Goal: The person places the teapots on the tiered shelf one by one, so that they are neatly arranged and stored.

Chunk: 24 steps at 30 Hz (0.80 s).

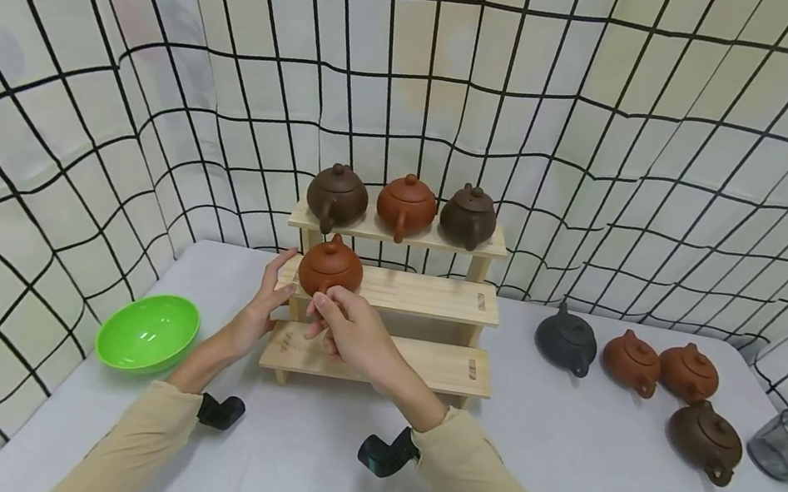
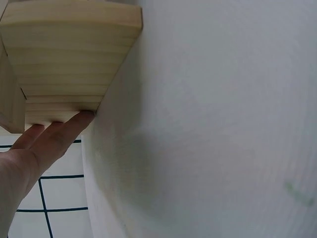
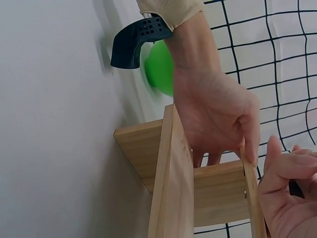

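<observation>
Apparently pinching the near-side handle of the red-brown teapot (image 1: 330,266) between thumb and forefinger of the right hand (image 1: 355,330), tips brought together low on the near face and hiding most of that handle. Bracing the wooden rack (image 1: 425,292) with the left hand (image 1: 252,312), thumb and fingers set about the left end of the middle board.

Likely to handle as stiff, brittle clay: moderate in weight, smooth enough to slip from a light pinch, easily chipped, with a lid perhaps loose enough to tip off. Best taken by the handle, with support under the belly if lifted; better not by the lid knob (image 1: 338,240).

Lying just beyond the right fingertips, upright at the left end of the middle tier, and just beside the left hand's fingers. Hard to tell whether fully resting on the board or held just above.

Farther out, note three teapots (image 1: 406,204) along the top tier, a green bowl (image 1: 147,333) to the left, and four teapots (image 1: 566,341) on the table (image 1: 534,484) to the right.
</observation>
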Motion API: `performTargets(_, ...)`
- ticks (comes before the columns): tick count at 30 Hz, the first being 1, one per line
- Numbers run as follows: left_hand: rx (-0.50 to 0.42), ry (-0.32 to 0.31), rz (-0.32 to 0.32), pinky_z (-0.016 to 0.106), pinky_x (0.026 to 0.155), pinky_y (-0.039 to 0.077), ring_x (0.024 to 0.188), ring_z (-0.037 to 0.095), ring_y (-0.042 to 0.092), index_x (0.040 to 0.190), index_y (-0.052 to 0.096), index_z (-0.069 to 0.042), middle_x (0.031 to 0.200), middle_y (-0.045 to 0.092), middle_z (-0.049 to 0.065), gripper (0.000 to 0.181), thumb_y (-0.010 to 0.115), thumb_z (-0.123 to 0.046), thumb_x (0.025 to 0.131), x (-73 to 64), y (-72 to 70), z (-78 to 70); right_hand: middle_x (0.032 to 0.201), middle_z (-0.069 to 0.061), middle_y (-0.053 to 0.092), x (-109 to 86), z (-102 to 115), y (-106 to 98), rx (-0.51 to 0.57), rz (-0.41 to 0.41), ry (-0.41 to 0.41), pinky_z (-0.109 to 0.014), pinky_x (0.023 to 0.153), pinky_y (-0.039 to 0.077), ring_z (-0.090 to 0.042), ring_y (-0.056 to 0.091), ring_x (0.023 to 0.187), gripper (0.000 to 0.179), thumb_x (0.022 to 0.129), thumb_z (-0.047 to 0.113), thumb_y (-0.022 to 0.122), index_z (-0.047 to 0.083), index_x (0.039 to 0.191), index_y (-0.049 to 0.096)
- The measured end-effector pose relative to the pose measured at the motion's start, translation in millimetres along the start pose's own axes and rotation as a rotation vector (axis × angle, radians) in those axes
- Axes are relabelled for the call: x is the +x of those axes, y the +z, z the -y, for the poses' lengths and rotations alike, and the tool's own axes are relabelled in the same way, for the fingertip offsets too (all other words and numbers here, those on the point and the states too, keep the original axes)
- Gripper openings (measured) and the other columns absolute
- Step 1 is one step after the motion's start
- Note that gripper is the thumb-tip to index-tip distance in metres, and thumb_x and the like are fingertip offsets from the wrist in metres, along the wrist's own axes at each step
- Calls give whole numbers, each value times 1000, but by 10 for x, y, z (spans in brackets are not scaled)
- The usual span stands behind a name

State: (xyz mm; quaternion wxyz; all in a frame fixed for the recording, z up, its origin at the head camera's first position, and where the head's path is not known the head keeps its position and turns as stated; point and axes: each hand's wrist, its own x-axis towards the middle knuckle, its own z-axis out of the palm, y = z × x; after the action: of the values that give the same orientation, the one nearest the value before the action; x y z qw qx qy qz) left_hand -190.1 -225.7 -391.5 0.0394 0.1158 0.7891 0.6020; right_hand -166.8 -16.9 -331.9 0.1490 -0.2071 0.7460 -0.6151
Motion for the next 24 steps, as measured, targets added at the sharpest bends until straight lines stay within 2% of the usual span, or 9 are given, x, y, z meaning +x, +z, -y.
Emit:
performTargets(10, -12, 0, 2, 90, 104, 7, 152, 60, 1, 167, -6, -25, 172, -19, 13, 69, 27, -41, 108, 6, -4, 7, 94, -29, 68, 33, -12, -2, 35, 31, 11, -22, 49, 34, -12, 42, 57, 28, 114, 21, 46, -2, 108, 61)
performTargets(17, -11, -2, 3, 90, 104, 7, 152, 60, 2, 167, -6, -26, 172, -19, 12, 69, 28, -41, 108, 10, 5, 23, 88, -12, 66, 6, -56, -14, 71, 31, 15, -22, 51, 37, -11, 44, 57, 26, 113, 20, 47, -3, 116, 58)
performTargets(24, -8, 1, 2, 89, 105, 8, 153, 58, 0, 167, -6, -25, 172, -19, 12, 69, 27, -40, 108, 15, 6, 16, 113, -25, 66, -212, -92, -194, 53, 21, -10, -25, 58, 46, -14, 56, 63, 31, 113, 27, 49, 3, 133, 51)
